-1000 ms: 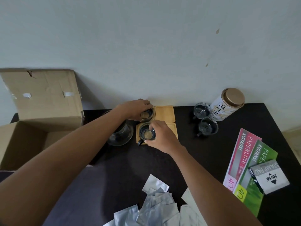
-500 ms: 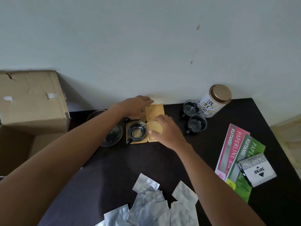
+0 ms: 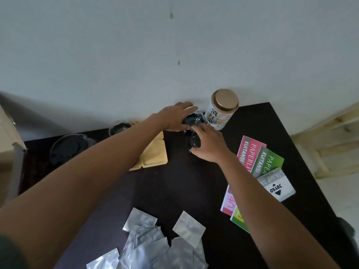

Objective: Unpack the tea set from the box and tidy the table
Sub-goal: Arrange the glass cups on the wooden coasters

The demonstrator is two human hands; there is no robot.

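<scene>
Both hands have swung right since a moment ago, off the wooden coasters (image 3: 153,152) and over to the two glass cups by the tea tin (image 3: 221,109). Left hand (image 3: 174,118) now wraps the far cup (image 3: 194,119), fingers curled round its far side, rim showing beside the knuckles. Right hand (image 3: 208,145) closes on the near cup (image 3: 195,141), fingers curled over its right side, though whether the thumb has fully seated I cannot tell. The two cups sit just beside each other, the far one nearly touching the tin.

My read: this is the pick-up of the last pair, bound for the bare coasters on the left. To do it well, lift straight up before travelling, so glass does not knock glass or clip the tin; take the near cup clear first, then the far one. Glass is slick, so a firm grip low on the wall beats a pinch at the rim. Set each down square in a coaster's recess.

Further out, another cup (image 3: 119,127) shows behind the left forearm, with the glass teapot (image 3: 68,149) left of it. Silver sachets (image 3: 155,247) lie scattered at the near edge of the dark table (image 3: 186,191), and receipt books (image 3: 252,152) with a stamp pad box (image 3: 276,188) sit on the right, tidying not yet done.
</scene>
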